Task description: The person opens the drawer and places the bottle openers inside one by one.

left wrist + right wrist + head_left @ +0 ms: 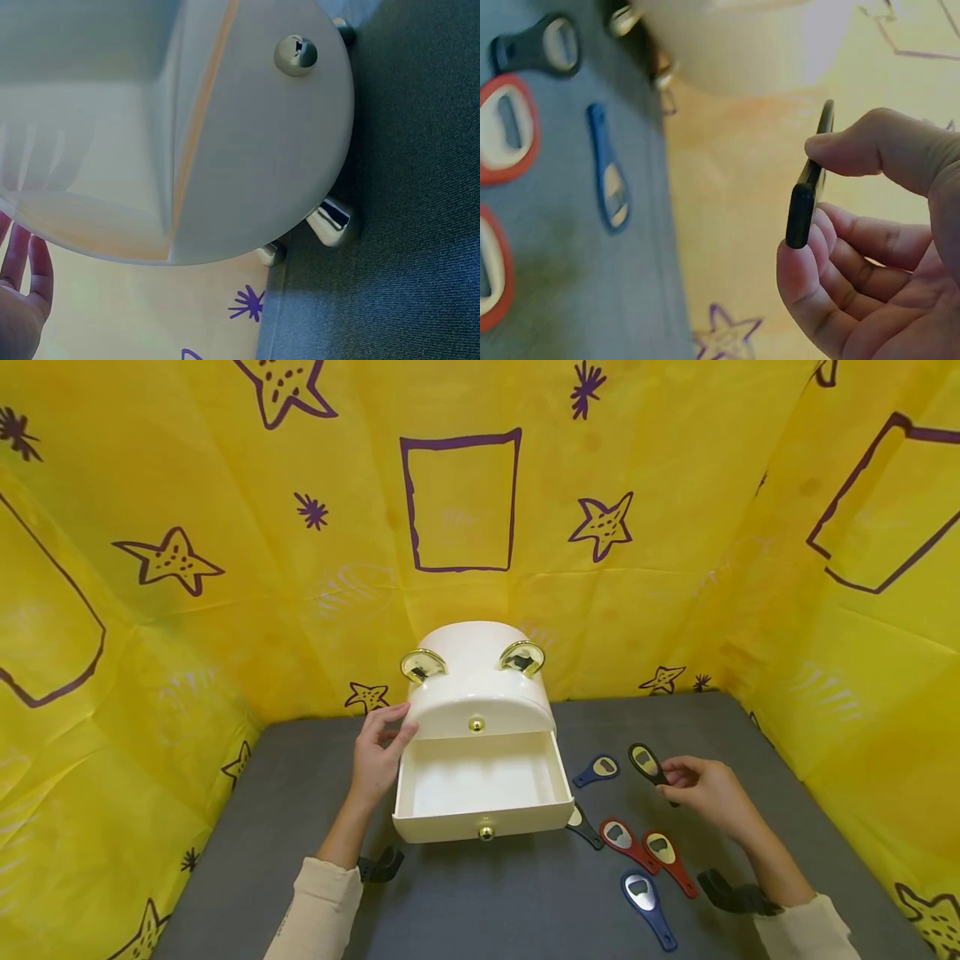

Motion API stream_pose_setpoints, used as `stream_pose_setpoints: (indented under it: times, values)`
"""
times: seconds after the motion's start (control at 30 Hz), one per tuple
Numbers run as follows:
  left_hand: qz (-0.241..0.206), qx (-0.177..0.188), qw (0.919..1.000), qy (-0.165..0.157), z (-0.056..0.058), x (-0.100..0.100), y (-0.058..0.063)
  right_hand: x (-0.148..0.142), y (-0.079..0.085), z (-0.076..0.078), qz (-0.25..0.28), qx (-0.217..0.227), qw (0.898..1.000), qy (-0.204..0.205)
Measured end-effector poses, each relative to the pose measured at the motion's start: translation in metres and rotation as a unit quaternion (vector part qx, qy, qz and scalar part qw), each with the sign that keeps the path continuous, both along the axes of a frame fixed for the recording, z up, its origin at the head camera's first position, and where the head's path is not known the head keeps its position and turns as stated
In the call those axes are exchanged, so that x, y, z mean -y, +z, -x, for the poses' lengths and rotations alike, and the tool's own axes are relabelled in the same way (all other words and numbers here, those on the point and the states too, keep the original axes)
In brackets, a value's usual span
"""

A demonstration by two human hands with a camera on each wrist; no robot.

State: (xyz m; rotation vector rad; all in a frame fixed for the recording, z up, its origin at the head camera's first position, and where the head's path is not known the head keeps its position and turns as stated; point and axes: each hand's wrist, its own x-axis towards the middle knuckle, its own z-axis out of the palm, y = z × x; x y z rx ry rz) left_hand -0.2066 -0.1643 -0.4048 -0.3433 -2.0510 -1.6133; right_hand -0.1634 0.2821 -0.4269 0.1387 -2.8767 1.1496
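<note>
A white rounded drawer box [477, 664] with gold-rimmed eye-like discs stands at the back middle. Its lower drawer [450, 828] is pulled out, with nothing seen inside. My left hand [377, 756] rests its extended fingers against the box's left side, level with the upper drawer front. In the left wrist view the fingertips [39, 262] lie partly behind the drawer's edge. My right hand [708, 792] pinches a black bottle opener [643, 758] between thumb and fingers, raised off the table to the right of the box. The right wrist view shows this opener edge-on.
On the grey table [480, 910] right of the drawer lie several bottle openers: a blue one [603, 767], a black one [587, 829] partly behind the drawer corner, two red ones [618, 836] overlapping, and another blue one [642, 893]. Yellow patterned cloth [465, 602] encloses the back and sides.
</note>
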Motion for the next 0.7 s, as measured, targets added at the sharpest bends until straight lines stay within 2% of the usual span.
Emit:
stream_pose_setpoints:
  times: [0.5,0.7]
  values:
    - [0.003,0.004,1.0,0.003,0.001,0.0,-0.001,0.034,0.045,0.001,0.038,-0.06,0.997,0.042]
    - [0.002,0.004,1.0,0.006,0.001,-0.001,-0.001,0.047,0.056,0.005,0.049,-0.062,0.995,0.053]
